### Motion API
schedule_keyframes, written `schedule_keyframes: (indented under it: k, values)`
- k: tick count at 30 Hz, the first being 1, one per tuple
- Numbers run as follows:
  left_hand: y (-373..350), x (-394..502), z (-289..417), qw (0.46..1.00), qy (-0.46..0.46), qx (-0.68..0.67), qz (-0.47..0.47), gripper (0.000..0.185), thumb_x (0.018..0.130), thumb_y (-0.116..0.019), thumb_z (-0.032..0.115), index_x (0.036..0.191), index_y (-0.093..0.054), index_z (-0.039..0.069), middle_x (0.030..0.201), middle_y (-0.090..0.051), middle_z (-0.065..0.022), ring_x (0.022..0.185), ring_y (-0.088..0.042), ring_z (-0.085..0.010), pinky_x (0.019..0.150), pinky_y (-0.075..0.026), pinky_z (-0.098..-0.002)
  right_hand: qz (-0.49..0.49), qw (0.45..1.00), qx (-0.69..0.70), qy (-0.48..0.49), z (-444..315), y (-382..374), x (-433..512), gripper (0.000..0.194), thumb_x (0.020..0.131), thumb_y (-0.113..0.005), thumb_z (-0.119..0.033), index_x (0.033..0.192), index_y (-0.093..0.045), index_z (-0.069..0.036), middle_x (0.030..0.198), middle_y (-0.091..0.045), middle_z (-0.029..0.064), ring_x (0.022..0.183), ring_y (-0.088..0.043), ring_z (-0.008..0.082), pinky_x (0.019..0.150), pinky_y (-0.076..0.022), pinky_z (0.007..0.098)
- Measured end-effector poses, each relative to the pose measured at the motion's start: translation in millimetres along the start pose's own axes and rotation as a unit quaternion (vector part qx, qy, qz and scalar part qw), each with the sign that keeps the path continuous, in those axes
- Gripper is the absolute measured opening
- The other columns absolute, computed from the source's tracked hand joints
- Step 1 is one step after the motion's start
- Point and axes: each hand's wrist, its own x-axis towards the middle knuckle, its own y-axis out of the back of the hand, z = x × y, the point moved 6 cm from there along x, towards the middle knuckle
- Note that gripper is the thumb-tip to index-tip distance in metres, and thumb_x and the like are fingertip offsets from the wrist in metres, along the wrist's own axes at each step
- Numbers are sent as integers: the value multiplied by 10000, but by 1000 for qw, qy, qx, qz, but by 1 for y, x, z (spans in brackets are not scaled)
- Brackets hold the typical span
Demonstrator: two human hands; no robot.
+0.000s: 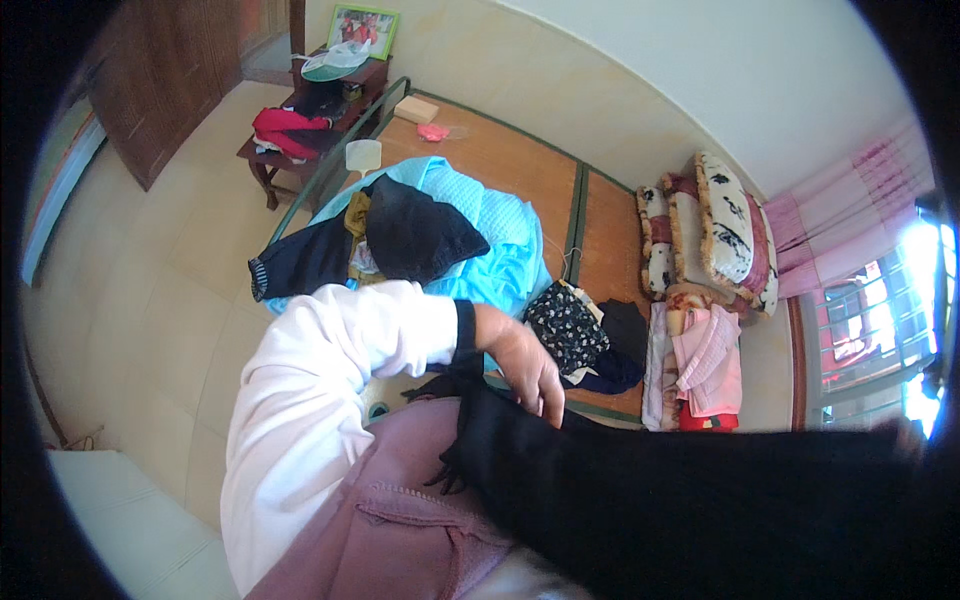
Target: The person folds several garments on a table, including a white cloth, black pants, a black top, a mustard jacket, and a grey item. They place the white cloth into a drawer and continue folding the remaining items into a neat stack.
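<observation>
A long black fringed cloth (675,502), perhaps a scarf, stretches from my chest to the right rim. My left hand (525,367), at the end of a white sleeve with a black cuff, bends over its upper edge with the fingers gripping the fabric. At the far right rim, my right hand (909,439) shows only as a dim sliver by the cloth's other end; its fingers are too dark to make out. Beyond my left hand lies a floral black garment (568,330) on the bed.
The bed (510,150) holds a light blue quilt (495,217) under dark clothes (420,229). Cushions (727,225) and folded pink bedding (709,360) stand at its right end, near a barred window (874,330). A wooden side table (300,142) bears clothes and a picture frame (364,30).
</observation>
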Motion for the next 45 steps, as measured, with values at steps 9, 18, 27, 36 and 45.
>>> schedule_keyframes:
  k: [9,18,27,36,45]
  values:
    - [-29,9,-43,996,-6,-64,58,368,874,-518,110,1230,-493,18,1205,-538,-102,1099,-491,-183,940,-369,-294,-159,973,-167,-24,96,-185,-28,460,820,-623,-201,1208,-496,11,1107,-565,98,965,-538,189,849,-429,299]
    - [-35,-19,-38,986,-13,-89,139,355,864,-527,107,1207,-512,15,1194,-546,-111,1088,-503,-191,938,-375,-302,-475,821,-56,-310,156,-178,-261,262,840,-594,-144,1006,-603,59,850,-649,83,800,-586,121,726,-470,256]
    - [8,-24,-8,968,-25,-72,240,342,855,-537,103,1184,-530,11,1183,-554,-120,1076,-515,-199,936,-380,-311,-417,831,134,-342,143,-161,-274,530,896,-498,-432,1027,-594,73,916,-645,110,868,-602,162,828,-459,293]
    - [80,-39,33,947,-21,20,320,329,845,-546,100,1161,-548,8,1172,-562,-129,1065,-527,-207,934,-386,-319,-469,773,281,-322,144,-212,-280,870,788,-545,-597,1342,-314,33,1396,-323,105,1284,-282,192,1058,-187,312]
    - [83,-107,18,902,-28,-9,431,317,835,-555,97,1138,-566,5,1162,-570,-138,1054,-539,-216,933,-391,-328,-192,730,480,-447,139,-248,-245,131,860,-547,-68,933,-617,14,866,-652,77,754,-618,143,720,-494,251]
